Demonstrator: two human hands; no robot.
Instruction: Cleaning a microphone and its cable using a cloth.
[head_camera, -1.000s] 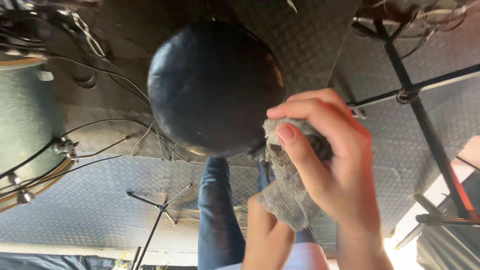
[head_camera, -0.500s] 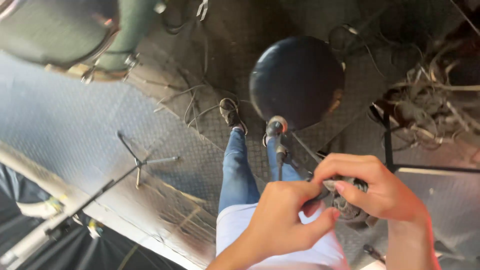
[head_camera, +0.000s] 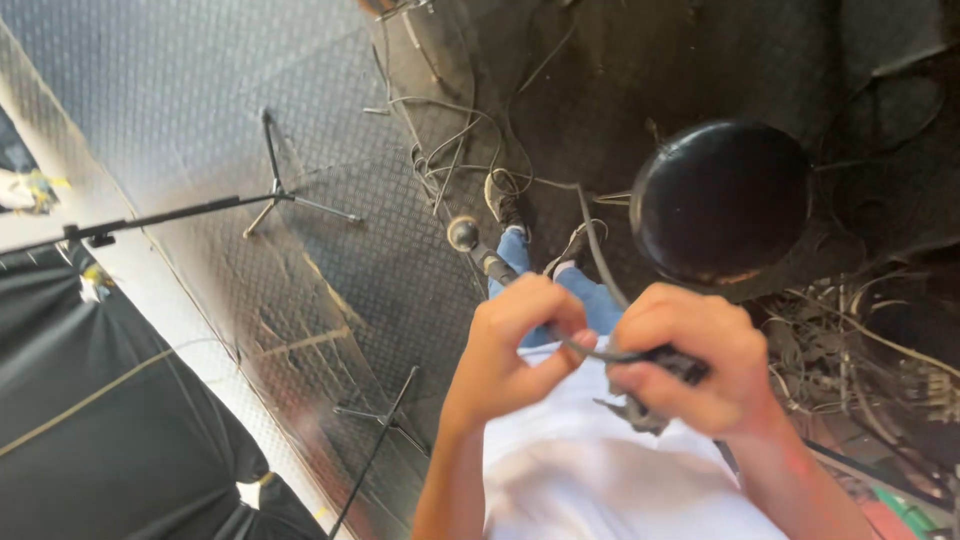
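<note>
Black cable (head_camera: 590, 350) pinched — left hand (head_camera: 515, 335), right hand (head_camera: 690, 365) fisted

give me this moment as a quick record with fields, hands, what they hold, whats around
view: head camera looking down at the person's own hands and legs
left hand: closed around a microphone, its round head pointing away from the body
right hand: gripping a black cable together with a grey cloth
cable: runs between both hands and on toward the floor
black round seat: ahead of the right hand
floor: dark metal tread plate
loose cables: tangled beyond the feet
stands: a tripod stand at left
</note>
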